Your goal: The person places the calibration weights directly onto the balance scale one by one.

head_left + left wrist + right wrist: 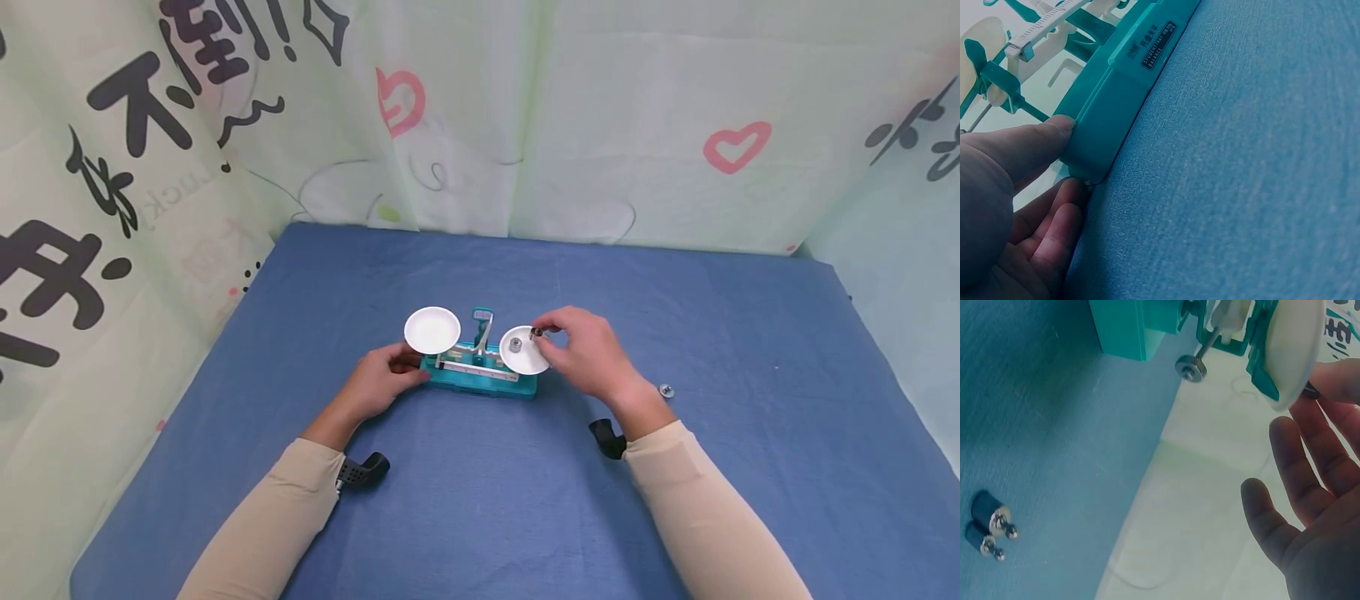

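Note:
A teal pan balance [480, 384] stands mid-table with two white pans. My left hand [375, 384] grips the left end of its base, the thumb [1054, 131] on top and the other fingers curled low at the side. Nothing lies in the left pan [432, 330]. In the right pan [527, 364] stands a small metal weight [515, 344]. Just over that pan, my right hand [592, 354] pinches another small metal weight [536, 332] between thumb and fingers. The right wrist view shows only a dark bit of it, mostly hidden by the pan and fingers.
Two knobbed metal weights [990, 512] stand close together on the blue tablecloth [1085, 444], right of my right wrist in the head view. A pale printed curtain [600, 108] hangs around the table's back and sides.

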Motion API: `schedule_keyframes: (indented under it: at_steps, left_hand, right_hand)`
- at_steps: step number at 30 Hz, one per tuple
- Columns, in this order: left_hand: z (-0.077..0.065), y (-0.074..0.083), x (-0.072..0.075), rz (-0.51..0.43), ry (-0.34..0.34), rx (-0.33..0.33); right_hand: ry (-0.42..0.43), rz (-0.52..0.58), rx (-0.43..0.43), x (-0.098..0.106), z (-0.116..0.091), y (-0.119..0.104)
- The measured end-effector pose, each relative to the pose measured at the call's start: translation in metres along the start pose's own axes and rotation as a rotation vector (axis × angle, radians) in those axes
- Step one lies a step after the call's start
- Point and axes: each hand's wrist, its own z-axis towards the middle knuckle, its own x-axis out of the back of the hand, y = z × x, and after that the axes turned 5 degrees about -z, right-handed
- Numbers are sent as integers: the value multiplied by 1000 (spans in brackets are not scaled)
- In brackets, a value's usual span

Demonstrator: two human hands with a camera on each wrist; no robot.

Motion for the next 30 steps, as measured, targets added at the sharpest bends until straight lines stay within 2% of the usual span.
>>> schedule_keyframes:
  at_steps: [18, 30]
  left_hand:
    - [0, 0, 1, -2, 3, -6]
    - [1, -1, -1, -8, 12, -1]
  right_hand:
    - [6, -47, 54, -11, 6, -1]
    - [6, -56, 60, -14, 7, 0]
